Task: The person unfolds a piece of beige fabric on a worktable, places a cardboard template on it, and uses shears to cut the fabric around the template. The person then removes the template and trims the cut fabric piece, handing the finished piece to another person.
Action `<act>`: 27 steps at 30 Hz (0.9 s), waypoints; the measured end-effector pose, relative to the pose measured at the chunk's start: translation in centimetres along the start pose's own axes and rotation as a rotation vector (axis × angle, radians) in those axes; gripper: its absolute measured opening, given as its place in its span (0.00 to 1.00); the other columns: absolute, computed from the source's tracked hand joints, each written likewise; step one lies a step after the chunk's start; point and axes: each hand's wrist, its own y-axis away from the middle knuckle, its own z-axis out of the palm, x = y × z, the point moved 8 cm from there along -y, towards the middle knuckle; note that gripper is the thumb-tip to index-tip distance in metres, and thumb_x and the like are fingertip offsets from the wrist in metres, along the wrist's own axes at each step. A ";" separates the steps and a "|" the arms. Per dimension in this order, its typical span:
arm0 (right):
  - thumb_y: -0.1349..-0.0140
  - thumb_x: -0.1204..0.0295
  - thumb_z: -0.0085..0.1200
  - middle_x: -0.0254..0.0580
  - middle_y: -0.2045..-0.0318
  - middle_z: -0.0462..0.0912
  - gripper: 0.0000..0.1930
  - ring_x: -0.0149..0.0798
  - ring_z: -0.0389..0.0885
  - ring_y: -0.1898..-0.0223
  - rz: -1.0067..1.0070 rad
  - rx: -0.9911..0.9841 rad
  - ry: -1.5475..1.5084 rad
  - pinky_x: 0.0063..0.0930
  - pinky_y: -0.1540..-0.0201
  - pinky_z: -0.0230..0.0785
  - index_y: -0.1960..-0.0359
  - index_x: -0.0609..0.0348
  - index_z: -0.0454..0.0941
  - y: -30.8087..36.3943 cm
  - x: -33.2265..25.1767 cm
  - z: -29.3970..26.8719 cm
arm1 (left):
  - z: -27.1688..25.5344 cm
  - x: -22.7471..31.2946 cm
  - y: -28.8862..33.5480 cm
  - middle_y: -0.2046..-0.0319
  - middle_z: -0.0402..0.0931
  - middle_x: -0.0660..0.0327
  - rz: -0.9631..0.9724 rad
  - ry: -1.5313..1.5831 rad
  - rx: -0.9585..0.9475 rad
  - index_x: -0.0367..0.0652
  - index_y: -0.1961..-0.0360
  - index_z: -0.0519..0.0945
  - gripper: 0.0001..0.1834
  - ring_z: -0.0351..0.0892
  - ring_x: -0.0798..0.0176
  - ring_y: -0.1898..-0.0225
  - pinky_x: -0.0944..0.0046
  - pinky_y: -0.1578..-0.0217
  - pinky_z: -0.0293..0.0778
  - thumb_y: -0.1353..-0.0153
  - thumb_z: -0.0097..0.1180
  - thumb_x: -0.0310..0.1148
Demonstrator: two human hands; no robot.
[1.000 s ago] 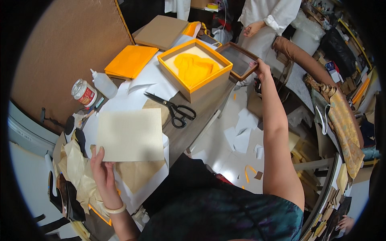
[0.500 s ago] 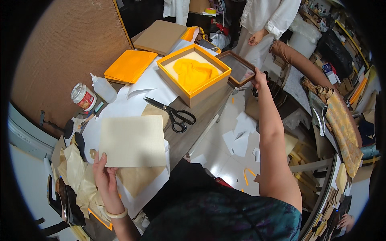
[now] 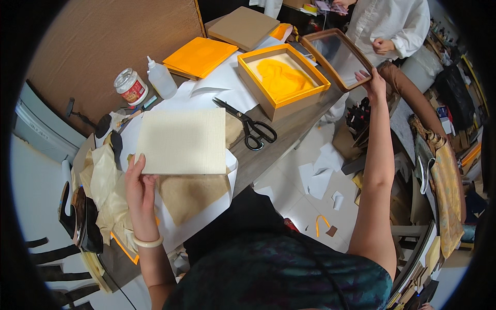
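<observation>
My left hand (image 3: 140, 188) grips a flat cream fabric-textured board (image 3: 182, 140) by its lower left corner, thumb on top. The board is held over the white paper and a tan sheet (image 3: 194, 196) on the table. Far to the right, my outstretched right hand (image 3: 373, 81) holds a brown frame with a clear pane (image 3: 323, 50) by its right end, fingers showing through the pane. The frame is tilted beside an open tan box (image 3: 297, 103) with a yellow rim. Inside the box, yellow cloth lies on a cream lining. Black scissors (image 3: 253, 132) rest between board and box.
Behind stand a glue bottle (image 3: 161, 78), a jar (image 3: 130, 87), yellow-orange sheets (image 3: 200, 56) and a tan board (image 3: 243, 28). Cream fabric (image 3: 106, 181) is heaped at the left. A person in white (image 3: 390, 23) stands beyond the frame. Paper scraps (image 3: 318, 173) litter the floor.
My right hand has raised the brown frame and tilted it, so more of its pane shows. The left hand keeps hold of the cream board. The whole view has shifted.
</observation>
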 end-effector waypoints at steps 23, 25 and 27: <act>0.21 0.63 0.51 0.37 0.50 0.84 0.15 0.33 0.83 0.51 0.456 -0.537 -0.124 0.31 0.45 0.79 0.42 0.59 0.76 -0.1 14.9 17.0 | 14.1 -0.8 -5.9 0.43 0.79 0.54 -0.047 0.118 -0.285 0.37 0.36 0.72 0.25 0.82 0.57 0.43 0.56 0.41 0.80 0.28 0.62 0.39; 0.22 0.63 0.53 0.37 0.51 0.84 0.16 0.33 0.84 0.52 0.407 -0.594 -0.046 0.28 0.48 0.81 0.42 0.60 0.76 1.3 14.3 18.5 | 17.6 0.9 -4.8 0.41 0.77 0.53 -0.026 0.168 -0.380 0.36 0.37 0.72 0.25 0.80 0.56 0.40 0.54 0.38 0.78 0.26 0.59 0.41; 0.25 0.61 0.57 0.38 0.52 0.84 0.18 0.35 0.87 0.54 0.240 -0.711 0.069 0.28 0.54 0.85 0.42 0.59 0.75 6.7 10.8 22.5 | 18.5 2.8 -3.2 0.38 0.75 0.50 0.017 0.095 -0.351 0.34 0.34 0.70 0.25 0.79 0.53 0.38 0.50 0.37 0.78 0.24 0.55 0.39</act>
